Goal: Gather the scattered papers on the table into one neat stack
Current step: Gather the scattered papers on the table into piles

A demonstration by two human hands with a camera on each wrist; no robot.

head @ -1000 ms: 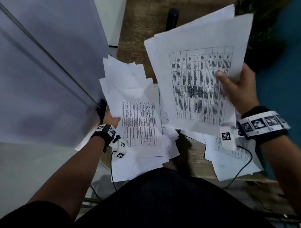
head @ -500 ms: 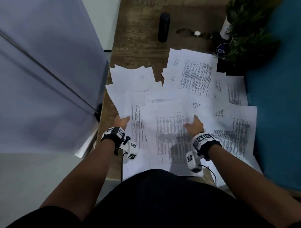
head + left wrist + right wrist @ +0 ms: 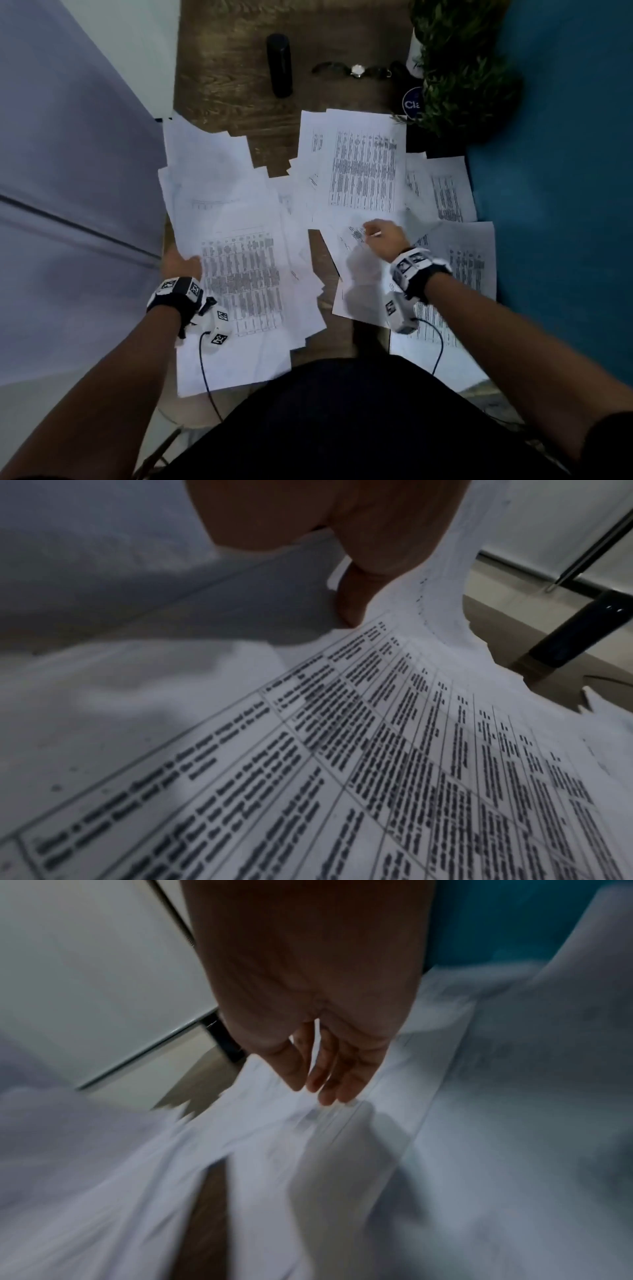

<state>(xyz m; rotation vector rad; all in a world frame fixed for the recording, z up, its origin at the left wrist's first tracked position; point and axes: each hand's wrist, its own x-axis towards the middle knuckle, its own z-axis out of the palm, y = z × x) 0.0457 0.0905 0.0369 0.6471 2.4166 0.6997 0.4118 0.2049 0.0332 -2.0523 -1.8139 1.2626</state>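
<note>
My left hand (image 3: 180,263) grips the pile (image 3: 239,274) at nine o'clock on the desk (image 3: 226,85). My right hand (image 3: 383,236), fingers relaxed, touches loose sheets (image 3: 363,171) at two o'clock.

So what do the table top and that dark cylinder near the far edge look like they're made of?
Table top: brown, wood or wood-look laminate, judging by the wavy grain; which one is unclear. Dark cylinder: black, smooth, with a faint sheen along its side, so probably plastic or coated metal; I cannot tell which.

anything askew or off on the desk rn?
Yes: the papers lie fanned and overlapping at mixed angles, no stack yet. Left pile overhangs the table edge at the near side. Nothing looks torn or spilled.
</note>
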